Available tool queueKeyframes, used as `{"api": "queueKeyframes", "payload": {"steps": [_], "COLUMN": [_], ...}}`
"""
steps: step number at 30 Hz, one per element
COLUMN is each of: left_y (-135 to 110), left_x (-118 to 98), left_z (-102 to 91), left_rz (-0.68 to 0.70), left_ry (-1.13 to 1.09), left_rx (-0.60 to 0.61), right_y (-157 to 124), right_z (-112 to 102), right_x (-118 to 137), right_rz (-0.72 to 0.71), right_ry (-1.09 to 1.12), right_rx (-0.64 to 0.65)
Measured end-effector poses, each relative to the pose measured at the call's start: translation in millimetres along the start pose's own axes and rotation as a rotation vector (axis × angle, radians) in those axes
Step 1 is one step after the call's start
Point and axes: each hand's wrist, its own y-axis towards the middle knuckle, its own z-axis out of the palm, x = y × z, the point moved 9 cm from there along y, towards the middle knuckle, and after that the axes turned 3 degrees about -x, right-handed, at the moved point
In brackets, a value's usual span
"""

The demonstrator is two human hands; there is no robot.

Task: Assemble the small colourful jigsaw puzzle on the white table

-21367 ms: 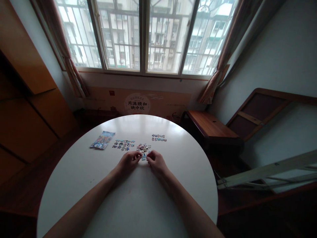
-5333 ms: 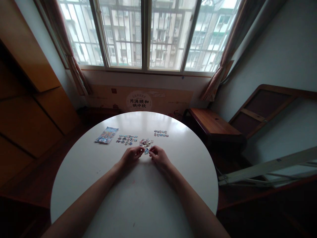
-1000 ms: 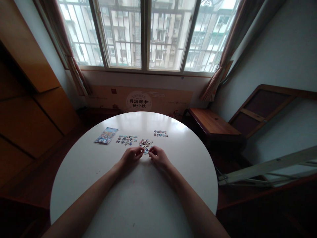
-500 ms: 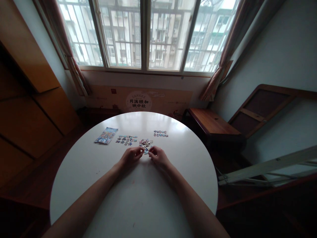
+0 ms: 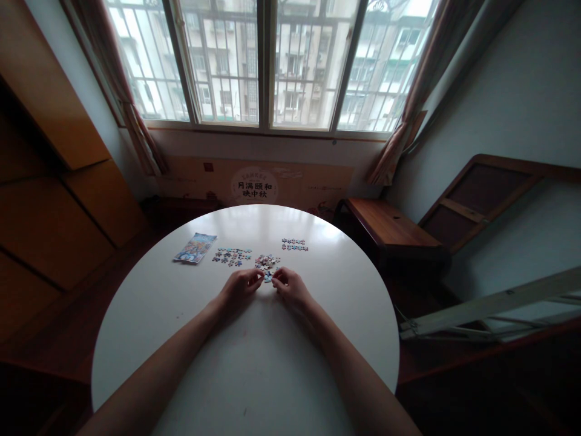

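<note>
A few blue jigsaw pieces (image 5: 268, 277) are flanked by the two hands near the middle of the round white worktop (image 5: 254, 357). The left hand (image 5: 246, 282) is placed at their left edge, with its thumb and fingers curled inward; the right hand (image 5: 289, 283) is placed at their right edge in a similar pinching pose. The hands are held apart, with the blue pieces seen in the narrow gap between them. Whether a piece is gripped by either hand cannot be told, since the fingertips are too small to be read.

Just beyond the blue pieces, a loose heap of jigsaw pieces (image 5: 266, 262) is piled, some with pale sides turned up. To the left of the heap, separate pieces are spread in uneven rows (image 5: 231, 257), and beside these a printed picture packet (image 5: 195, 249) is laid flat. Farther back on the right, two short lines of pieces (image 5: 295, 244) are set out. Behind the worktop, a printed banner (image 5: 299, 181) is seen below a barred window (image 5: 233, 66).
</note>
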Motion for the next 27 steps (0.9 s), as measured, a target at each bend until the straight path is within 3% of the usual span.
{"api": "queueKeyframes", "payload": {"steps": [27], "left_y": [-0.1], "left_x": [-1.5], "left_z": [-0.5], "left_rz": [-0.005], "left_ry": [-0.002], "left_rx": [0.007], "right_y": [1.1], "right_z": [1.3], "right_x": [-3.1], "right_rz": [-0.011], "right_ry": [0.002], "right_rx": [0.000]}}
